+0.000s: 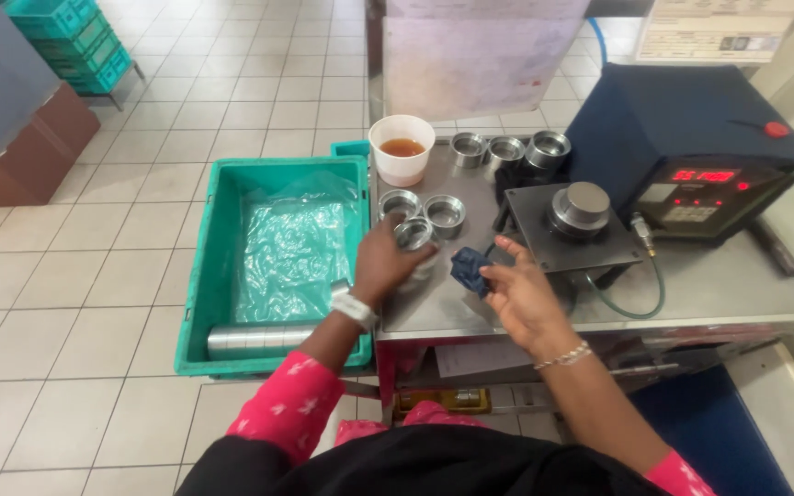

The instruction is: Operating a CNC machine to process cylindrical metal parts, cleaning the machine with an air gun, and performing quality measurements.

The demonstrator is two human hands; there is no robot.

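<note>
Gripping a metal ring [414,233] with the left hand [384,261], fingers clamped around it just above the steel table [737,285]. Sitting right beside two more rings [401,203] and [445,213], near the table's left edge. Holding a small dark blue cloth [470,267] in the right hand [523,296], fingers [507,246] pinched on it, thumb and forefinger closed over the fabric (cloth bunched, shape hard to make out). Hands close together, ring and cloth nearly touching.

Standing behind the rings: a white cup [402,150] of brown liquid, then a row of three further rings [507,150] along the back. Resting to the right, a grey plate with a round metal knob [580,208] on top, and beyond it a dark blue machine [691,147] with a red lit display. Trailing from the machine, a green hose [640,298] looping across the table.

Waiting on the left, off the table: a green crate [202,276] lined with clear plastic, a metal cylinder [259,342] lying at its near end.
</note>
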